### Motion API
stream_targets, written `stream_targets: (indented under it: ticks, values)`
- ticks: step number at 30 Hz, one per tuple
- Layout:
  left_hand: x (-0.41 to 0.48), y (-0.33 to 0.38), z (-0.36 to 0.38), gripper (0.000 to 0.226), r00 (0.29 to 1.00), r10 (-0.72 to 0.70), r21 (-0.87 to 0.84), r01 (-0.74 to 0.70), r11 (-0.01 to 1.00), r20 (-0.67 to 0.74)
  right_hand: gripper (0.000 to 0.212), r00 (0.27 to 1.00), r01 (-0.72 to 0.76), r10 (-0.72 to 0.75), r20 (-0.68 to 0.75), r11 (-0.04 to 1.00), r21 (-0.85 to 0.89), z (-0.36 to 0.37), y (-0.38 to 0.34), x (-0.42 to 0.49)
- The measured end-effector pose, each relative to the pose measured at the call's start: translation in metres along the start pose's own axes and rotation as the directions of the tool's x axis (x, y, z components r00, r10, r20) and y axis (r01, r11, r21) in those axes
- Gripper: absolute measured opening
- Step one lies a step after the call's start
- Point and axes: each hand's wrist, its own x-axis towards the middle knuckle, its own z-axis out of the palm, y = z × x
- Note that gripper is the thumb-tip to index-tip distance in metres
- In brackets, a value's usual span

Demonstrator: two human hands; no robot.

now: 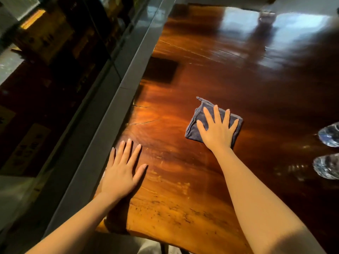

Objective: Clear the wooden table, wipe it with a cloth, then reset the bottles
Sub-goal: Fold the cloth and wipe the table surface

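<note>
Flat palm on a folded cloth over glossy wood

The right hand (217, 128) lies spread, fingers splayed, pressing a folded grey-blue terry cloth (194, 125) with stitched edges onto the polished reddish-brown wooden table (201, 74). The left hand (122, 171) rests open and flat, grasping nothing, near the table's cracked, lighter left edge. Two clear, crinkled plastic bottles (329, 134) lie at the right edge, partly out of view, well apart from the cloth.
</note>
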Motion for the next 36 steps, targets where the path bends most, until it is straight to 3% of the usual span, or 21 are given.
stream_targets:
  ticks: [12,22,30,36]
  values:
    - [0.0,0.002,-0.004,0.07,1.0,0.013,-0.014,-0.013,1.0,0.0,0.062,0.97,-0.242,0.242,-0.023,0.97,-0.003,0.002,0.048,-0.042]
    - [0.001,-0.003,0.005,0.067,1.0,0.004,0.004,-0.004,1.0,0.01,0.068,0.898,-0.44,0.44,0.013,0.895,0.072,0.013,-0.013,-0.076]
    - [0.001,-0.002,0.001,0.071,1.0,0.001,-0.076,0.001,0.997,0.016,0.069,0.916,-0.401,0.398,0.048,0.911,0.091,0.023,-0.113,-0.077]
    - [-0.002,-0.002,-0.005,0.075,1.0,-0.001,-0.119,0.0,0.993,-0.004,0.067,0.964,-0.266,0.26,0.063,0.957,0.119,0.024,-0.192,-0.074]
